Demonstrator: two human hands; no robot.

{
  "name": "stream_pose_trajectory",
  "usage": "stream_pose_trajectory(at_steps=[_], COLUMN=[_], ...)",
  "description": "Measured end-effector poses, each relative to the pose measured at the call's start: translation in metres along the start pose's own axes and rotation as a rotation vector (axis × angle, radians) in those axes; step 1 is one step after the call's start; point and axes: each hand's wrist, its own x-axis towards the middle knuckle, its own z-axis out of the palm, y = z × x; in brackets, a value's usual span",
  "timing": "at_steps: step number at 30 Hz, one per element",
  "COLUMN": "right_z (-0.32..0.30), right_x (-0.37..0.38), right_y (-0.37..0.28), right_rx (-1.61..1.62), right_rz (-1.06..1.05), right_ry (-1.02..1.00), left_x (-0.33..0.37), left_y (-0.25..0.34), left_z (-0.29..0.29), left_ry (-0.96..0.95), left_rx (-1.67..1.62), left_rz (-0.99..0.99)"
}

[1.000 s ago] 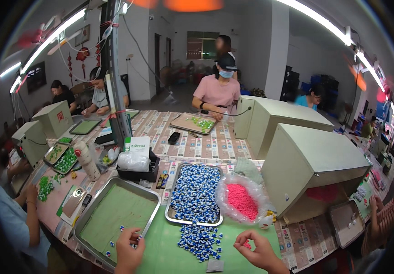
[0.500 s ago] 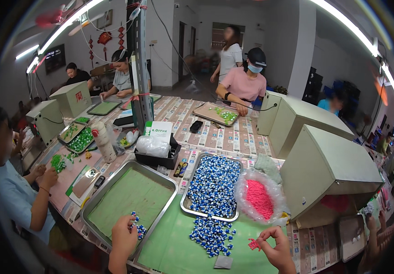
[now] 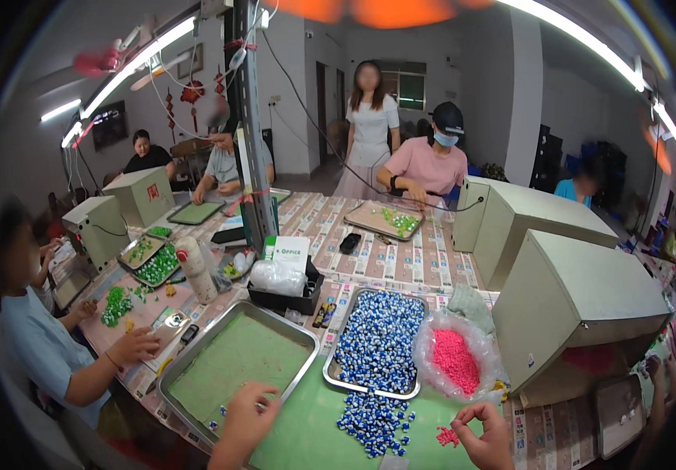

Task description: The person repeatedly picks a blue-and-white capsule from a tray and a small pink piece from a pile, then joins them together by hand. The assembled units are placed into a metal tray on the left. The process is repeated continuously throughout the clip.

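My left hand [image 3: 250, 417] is over the right rim of a metal tray [image 3: 313, 345] lined with green, its fingers curled together. Whatever its fingertips hold is too small to make out. A few blue-and-white pieces [image 3: 214, 424] lie in that tray beside the hand. With thumb and forefinger pinched, my right hand [image 3: 485, 440] is at a small heap of pink pieces [image 3: 446, 436] on the green mat [image 3: 306, 427]; what is in the pinch cannot be made out. Between my hands, many small blue-and-white pieces [image 3: 373, 423] spill out below a full metal tray [image 3: 418, 384].
A clear plastic bag [image 3: 425, 362] of pink pieces stands right of the full tray, near a large grey metal box [image 3: 580, 298]. Behind the trays sits a black box [image 3: 287, 296]. Co-workers sit to the left and across the table; another person stands at the back.
The whole view has shifted a little. My left hand has moved rightward from inside the green-lined tray to its rim. My right hand stays at the pink heap. The left co-worker's hand has lowered.
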Motion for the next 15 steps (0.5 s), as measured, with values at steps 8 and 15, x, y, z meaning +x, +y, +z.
stream_pose_trajectory(at_steps=[8,15], right_z=[0.008,-0.012], right_x=[-0.002,-0.013], right_y=[-0.006,0.028], right_rx=[-0.056,-0.151], right_rz=[-0.09,-0.055], right_ry=[-0.063,-0.028], left_x=[-0.011,-0.014], left_y=[0.065,0.055], left_z=[0.036,0.048], left_ry=[-0.433,-0.466], left_rx=[-0.169,-0.194], left_rz=[0.127,0.145])
